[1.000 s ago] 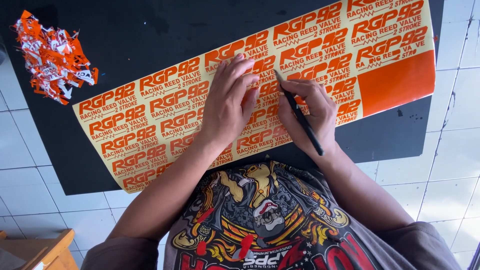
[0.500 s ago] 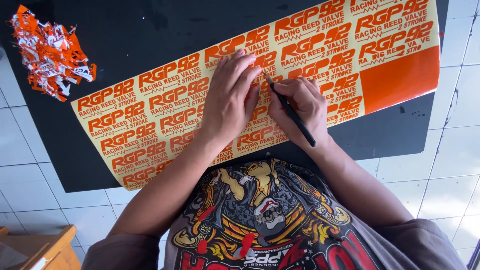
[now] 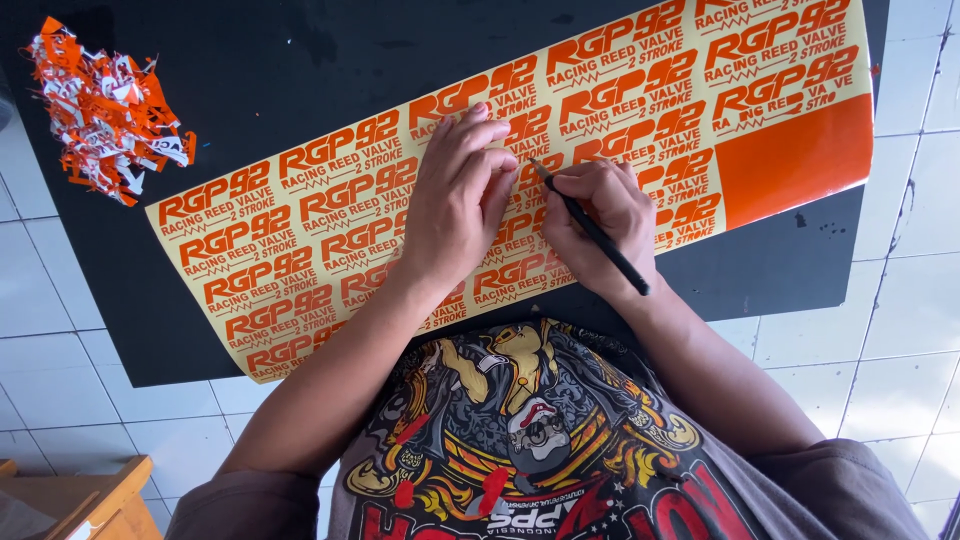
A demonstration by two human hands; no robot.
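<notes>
I'm weeding the sticker sheet [image 3: 300, 215]: my left hand [image 3: 455, 205] lies spread flat on it, my right hand [image 3: 600, 225] pinches the black tool [image 3: 592, 230] (tip at eleven o'clock); picking needs a light, steady touch.

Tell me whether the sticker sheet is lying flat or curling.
Mostly flat on the black mat, under the left hand; the sticker sheet shows no lifted edge.

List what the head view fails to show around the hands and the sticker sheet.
- Tool tip: the black tool in the right hand ends too finely to tell whether it touches the sheet.
- Sheet under the left hand: covered by both hands.
- Sheet's top right corner: cut off by the frame edge.
- Scrap pile: single pieces too small to tell apart.
</notes>
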